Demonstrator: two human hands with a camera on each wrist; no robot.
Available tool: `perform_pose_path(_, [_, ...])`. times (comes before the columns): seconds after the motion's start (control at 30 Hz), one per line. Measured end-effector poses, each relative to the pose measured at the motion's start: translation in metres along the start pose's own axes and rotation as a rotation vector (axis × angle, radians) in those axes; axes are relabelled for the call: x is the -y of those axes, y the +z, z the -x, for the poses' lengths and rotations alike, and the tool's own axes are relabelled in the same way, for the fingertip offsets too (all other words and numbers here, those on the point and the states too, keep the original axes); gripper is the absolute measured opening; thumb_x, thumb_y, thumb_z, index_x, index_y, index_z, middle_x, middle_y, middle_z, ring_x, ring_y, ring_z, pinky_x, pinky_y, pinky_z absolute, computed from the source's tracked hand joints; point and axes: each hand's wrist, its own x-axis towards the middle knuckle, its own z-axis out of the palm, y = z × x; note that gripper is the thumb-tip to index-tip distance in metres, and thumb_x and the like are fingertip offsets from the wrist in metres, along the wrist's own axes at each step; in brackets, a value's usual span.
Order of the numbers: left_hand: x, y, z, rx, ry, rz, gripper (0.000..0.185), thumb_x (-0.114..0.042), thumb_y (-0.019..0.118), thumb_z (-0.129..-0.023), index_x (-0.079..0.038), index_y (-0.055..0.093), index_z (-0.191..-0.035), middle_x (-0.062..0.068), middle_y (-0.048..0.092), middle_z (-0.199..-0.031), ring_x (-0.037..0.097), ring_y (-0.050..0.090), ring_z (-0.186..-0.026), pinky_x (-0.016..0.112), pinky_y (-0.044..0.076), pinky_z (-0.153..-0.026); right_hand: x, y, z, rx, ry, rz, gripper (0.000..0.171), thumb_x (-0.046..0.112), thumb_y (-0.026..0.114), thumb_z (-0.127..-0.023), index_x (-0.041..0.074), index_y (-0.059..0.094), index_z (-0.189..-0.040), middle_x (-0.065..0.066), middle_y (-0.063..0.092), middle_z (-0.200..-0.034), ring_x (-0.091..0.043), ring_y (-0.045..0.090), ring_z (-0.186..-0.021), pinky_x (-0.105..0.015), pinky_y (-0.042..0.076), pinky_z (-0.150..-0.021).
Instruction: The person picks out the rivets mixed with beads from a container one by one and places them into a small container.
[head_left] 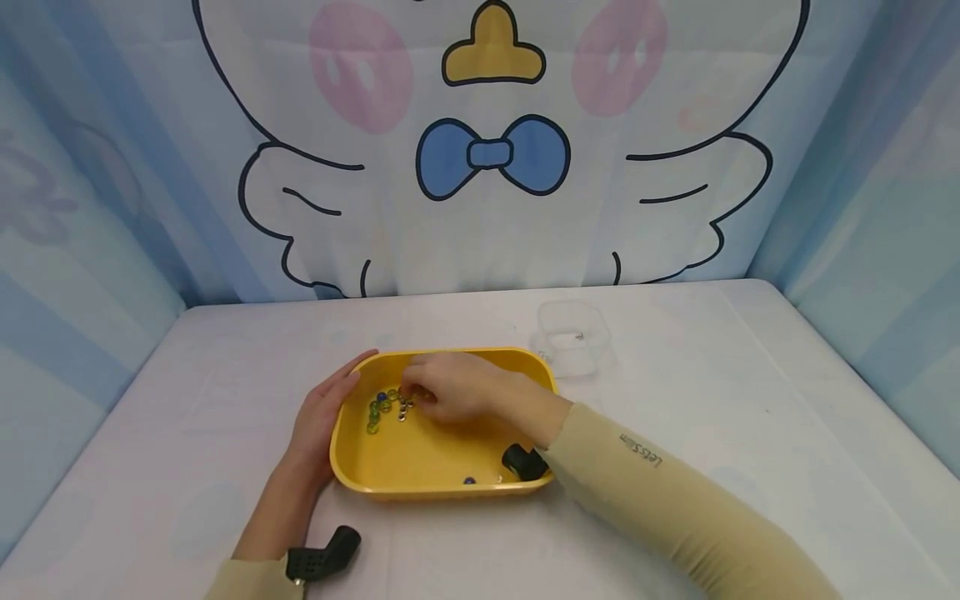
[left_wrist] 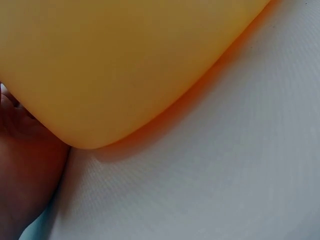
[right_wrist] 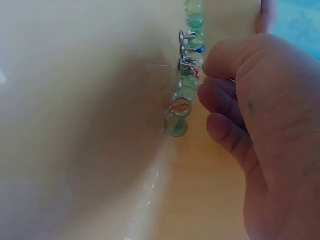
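A yellow tray [head_left: 442,454] rests on the table. My left hand [head_left: 318,417] lies along its left side, with straight fingers against the outer wall. Inside the tray is my right hand [head_left: 457,387], fingers bent towards the far left corner. Glass marbles [head_left: 373,417], mostly green, line the wall there. Among them are small silver tacks [right_wrist: 184,50] with flat round heads. In the right wrist view my fingertips are right beside the tacks and marbles; I cannot tell whether they pinch one. A blue marble [head_left: 469,481] sits by the near wall.
Behind the tray's right corner stands a clear plastic box [head_left: 573,337] with a small metal piece in it. A white cloth [head_left: 697,400] covers the table. Printed curtains [head_left: 487,233] hang behind and at both sides. Each wrist carries a black camera [head_left: 324,557].
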Motion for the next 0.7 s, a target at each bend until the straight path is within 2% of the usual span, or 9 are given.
perform_pose_path(0.43, [-0.0001, 0.0004, 0.0005, 0.012, 0.007, 0.003, 0.050, -0.038, 0.041, -0.109, -0.018, 0.042, -0.155, -0.004, 0.041, -0.156, 0.011, 0.039, -0.141, 0.023, 0.038, -0.109, 0.0013, 0.0034, -0.0028, 0.050, -0.032, 0.111, 0.020, 0.016, 0.063, -0.101, 0.011, 0.069, -0.118, 0.001, 0.061, -0.113, -0.009, 0.055, -0.094, -0.015, 0.047, -0.091])
perform_pose_path(0.7, [-0.0001, 0.0006, 0.0010, 0.015, 0.008, 0.011, 0.050, -0.037, 0.040, -0.109, -0.018, 0.042, -0.156, -0.004, 0.041, -0.157, 0.010, 0.038, -0.141, 0.023, 0.037, -0.110, 0.0009, 0.0047, -0.0040, 0.072, -0.059, 0.144, 0.019, 0.019, 0.064, -0.101, 0.012, 0.070, -0.117, 0.003, 0.060, -0.112, -0.009, 0.054, -0.094, -0.015, 0.046, -0.092])
